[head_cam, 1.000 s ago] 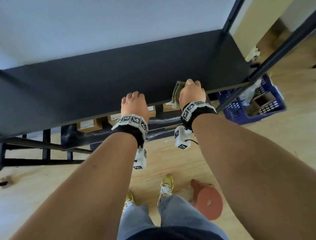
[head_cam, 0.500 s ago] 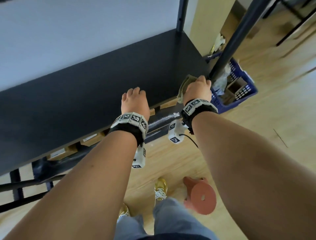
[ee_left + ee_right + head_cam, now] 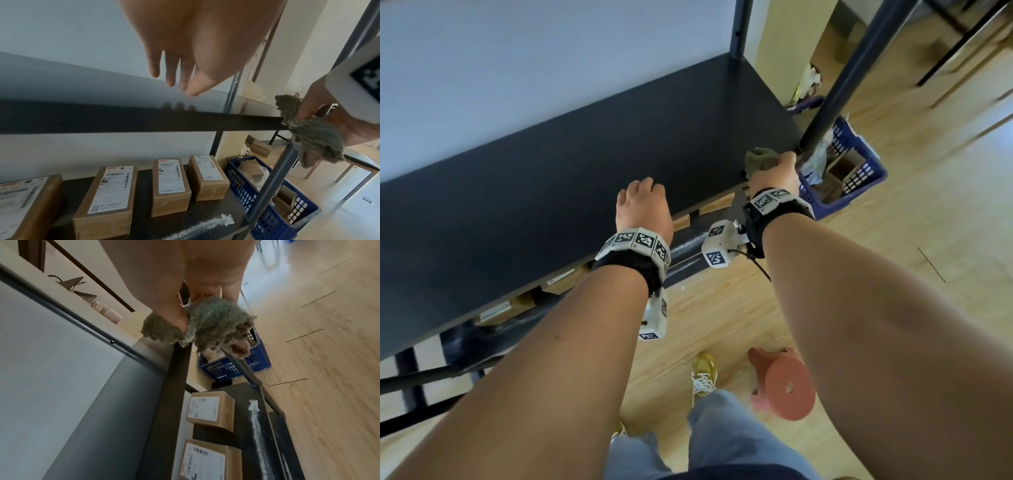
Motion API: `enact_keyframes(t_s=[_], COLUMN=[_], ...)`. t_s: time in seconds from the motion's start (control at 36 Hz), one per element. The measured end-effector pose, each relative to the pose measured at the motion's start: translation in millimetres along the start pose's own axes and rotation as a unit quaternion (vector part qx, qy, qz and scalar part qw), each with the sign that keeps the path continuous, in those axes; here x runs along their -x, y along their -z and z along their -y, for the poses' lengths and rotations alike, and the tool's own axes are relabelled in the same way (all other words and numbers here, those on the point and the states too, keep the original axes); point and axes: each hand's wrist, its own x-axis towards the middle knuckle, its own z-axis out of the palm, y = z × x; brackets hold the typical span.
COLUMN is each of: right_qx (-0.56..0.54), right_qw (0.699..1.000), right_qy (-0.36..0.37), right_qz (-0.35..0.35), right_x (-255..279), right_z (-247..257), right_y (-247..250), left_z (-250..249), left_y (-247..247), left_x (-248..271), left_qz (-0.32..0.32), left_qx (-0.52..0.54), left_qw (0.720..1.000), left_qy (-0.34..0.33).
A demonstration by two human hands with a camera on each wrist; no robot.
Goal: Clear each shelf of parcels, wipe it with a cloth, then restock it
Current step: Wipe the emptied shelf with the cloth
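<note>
Gripping the green cloth (image 3: pixel 314 134) in our right hand (image 3: pixel 774 174), left hand (image 3: pixel 185 53) loose and empty, we should press flat along the shelf (image 3: pixel 551 192) edge.

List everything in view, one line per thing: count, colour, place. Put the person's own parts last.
upper shelf: one, black, bare, at hand height.
lower shelf: one, black, under it, with a white powdery streak along its front.
parcels: four visible in the left wrist view, brown with white labels, on the lower shelf.
cloth: one, grey-green, bunched at the upper shelf's right front corner.
basket: one, blue, on the floor right of the rack, holding packing scraps.
stool: one, reddish, on the floor.
left hand: empty, over the upper shelf's front edge.
right hand: grips the cloth.
shoes: yellow, on the floor.
</note>
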Motion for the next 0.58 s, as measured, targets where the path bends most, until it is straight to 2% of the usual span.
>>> enact_keyframes(t_s=[0.11,0.31,0.58], right_qx=[0.012,0.051,0.103], right_qw=[1.000,0.996,0.983], right_qy=[0.008,0.042,0.104], right_qz=[0.020,0.052,0.107], right_x=[23.5,85.3,194.4], right_z=[0.2,4.6,14.3], right_y=[-15.3,-51.1,-125.4], left_z=[22.9,77.7,192.8], left_y=[0.2,5.2,11.2], left_x=[15.6,58.4,140.1], left_qz=[0.014,0.002,0.002], left_qx=[0.002,0.021,0.008], left_qw=[1.000,0.999,0.996], left_qy=[0.011,0.029,0.091])
